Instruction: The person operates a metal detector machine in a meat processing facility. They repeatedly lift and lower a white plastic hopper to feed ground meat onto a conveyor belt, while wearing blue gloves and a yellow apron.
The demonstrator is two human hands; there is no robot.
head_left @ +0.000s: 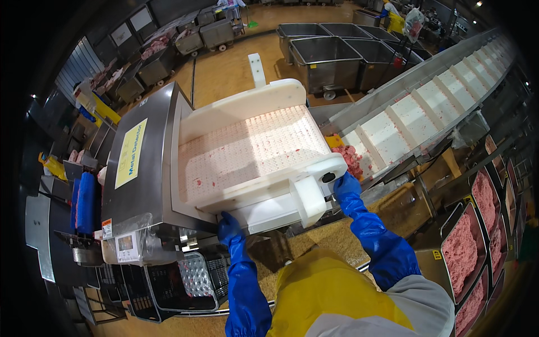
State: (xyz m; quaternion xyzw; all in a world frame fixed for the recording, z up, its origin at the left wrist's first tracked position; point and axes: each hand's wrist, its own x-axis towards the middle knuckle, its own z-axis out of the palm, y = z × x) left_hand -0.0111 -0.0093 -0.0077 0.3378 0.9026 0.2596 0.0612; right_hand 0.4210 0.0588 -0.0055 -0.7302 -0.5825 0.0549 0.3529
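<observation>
In front of me is a conveyor with a white textured belt (252, 146), flecked with small red meat bits, between white plastic side walls (252, 182). It runs out of a steel box-shaped housing (135, 151) on the left. My left hand (229, 227), in a blue glove, is closed at the conveyor's near lower edge, close to the housing. At the belt's right end my right hand (347, 186), also blue-gloved, closes on the end of the near side wall, beside a black round fitting (328, 177). Just beyond it, ground meat (351, 160) lies at the foot of a cleated incline conveyor (415, 123).
Steel wheeled bins (325, 59) stand beyond the conveyor. Trays of ground meat (460, 247) are at the lower right. Black crates (177, 283) sit below the housing, near a blue roll (86, 203). Other people in yellow aprons (396, 22) work at a distance.
</observation>
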